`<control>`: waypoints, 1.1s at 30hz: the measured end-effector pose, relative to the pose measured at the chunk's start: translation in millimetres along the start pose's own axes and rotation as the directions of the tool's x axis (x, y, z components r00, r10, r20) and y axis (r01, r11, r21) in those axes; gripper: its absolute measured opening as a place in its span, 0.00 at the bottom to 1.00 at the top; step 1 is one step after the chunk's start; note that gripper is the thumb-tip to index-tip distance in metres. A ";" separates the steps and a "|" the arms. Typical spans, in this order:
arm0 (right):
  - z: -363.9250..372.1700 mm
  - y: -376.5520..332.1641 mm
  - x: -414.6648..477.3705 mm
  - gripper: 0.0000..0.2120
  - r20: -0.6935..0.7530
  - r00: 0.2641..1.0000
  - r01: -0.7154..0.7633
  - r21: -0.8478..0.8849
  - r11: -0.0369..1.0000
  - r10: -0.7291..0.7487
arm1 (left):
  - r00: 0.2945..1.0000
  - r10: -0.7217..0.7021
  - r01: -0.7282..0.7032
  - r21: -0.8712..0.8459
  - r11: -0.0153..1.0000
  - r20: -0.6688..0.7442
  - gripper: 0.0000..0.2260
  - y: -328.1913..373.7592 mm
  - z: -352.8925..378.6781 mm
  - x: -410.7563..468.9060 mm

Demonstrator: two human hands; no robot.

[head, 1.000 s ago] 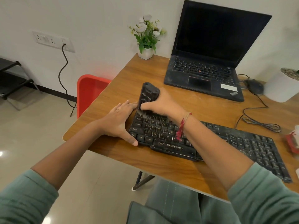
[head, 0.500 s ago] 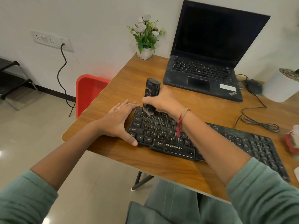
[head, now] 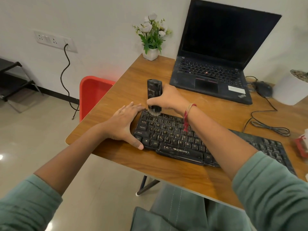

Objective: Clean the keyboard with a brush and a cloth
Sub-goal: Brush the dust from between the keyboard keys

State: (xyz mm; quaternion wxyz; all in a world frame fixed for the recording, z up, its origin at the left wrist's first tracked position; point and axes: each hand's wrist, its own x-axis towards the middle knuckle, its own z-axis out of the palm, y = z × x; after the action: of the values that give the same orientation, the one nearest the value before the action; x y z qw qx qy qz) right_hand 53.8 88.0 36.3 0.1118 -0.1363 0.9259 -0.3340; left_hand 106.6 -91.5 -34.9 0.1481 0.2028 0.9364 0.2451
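The keyboard [head: 175, 139] at the bench's near edge carries "ZEBRONICS" on its space bar, and its left-end keys read "Caps Lock", "Shift", "Ctrl" and "Alt", with letters such as Z, X, C, V, B, N, M. The laptop [head: 211, 80] shows "ThinkPad" on its palm rest's right corner. The brush [head: 154, 92] bears white lettering too small to read.

Single head-worn wide-angle view, looking forward and down over the desk's [head: 116, 165] near-left corner, close above the keyboard [head: 166, 135]; far edge visible.
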 end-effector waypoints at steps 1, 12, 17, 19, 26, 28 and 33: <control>-0.1 -0.3 0.1 0.12 -0.004 1.000 0.021 -0.029 0.999 -0.021 | 1.000 0.002 -0.002 0.003 1.000 -0.002 0.67 -0.3 0.2 0.2; -5.7 3.8 0.7 0.15 0.003 0.999 0.054 -0.227 0.972 -0.054 | 1.000 0.017 -0.017 0.003 1.000 0.007 0.67 -2.3 0.3 0.4; 7.3 -0.8 -7.0 0.13 -0.015 0.996 0.092 -0.014 0.996 -0.092 | 0.999 0.038 -0.038 0.009 0.999 -0.025 0.65 -5.5 2.4 2.3; 20.1 -4.4 -7.2 0.12 0.082 0.992 0.086 0.072 0.994 -0.092 | 0.995 0.078 -0.077 0.006 0.997 -0.067 0.63 -9.9 4.6 5.4; 12.1 -2.1 -2.1 0.13 -0.097 0.993 0.064 -0.021 0.998 -0.066 | 0.999 0.043 -0.043 0.019 0.999 -0.026 0.66 -7.2 3.8 2.3; 19.6 -6.4 -6.0 0.12 -0.024 0.995 0.094 0.002 0.996 -0.094 | 0.995 0.083 -0.083 0.012 0.997 -0.061 0.65 -8.4 4.5 3.4; 10.1 -0.8 -9.1 0.10 0.008 0.999 0.043 0.070 0.997 -0.044 | 0.997 0.064 -0.064 0.019 0.998 -0.035 0.66 -11.5 5.5 5.5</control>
State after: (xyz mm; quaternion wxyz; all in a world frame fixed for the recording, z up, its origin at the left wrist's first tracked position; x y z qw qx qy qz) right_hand 65.5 84.5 30.3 0.1136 -0.1540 0.9100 -0.3679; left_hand 100.3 -96.0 -46.5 0.1215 0.2295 0.9341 0.2451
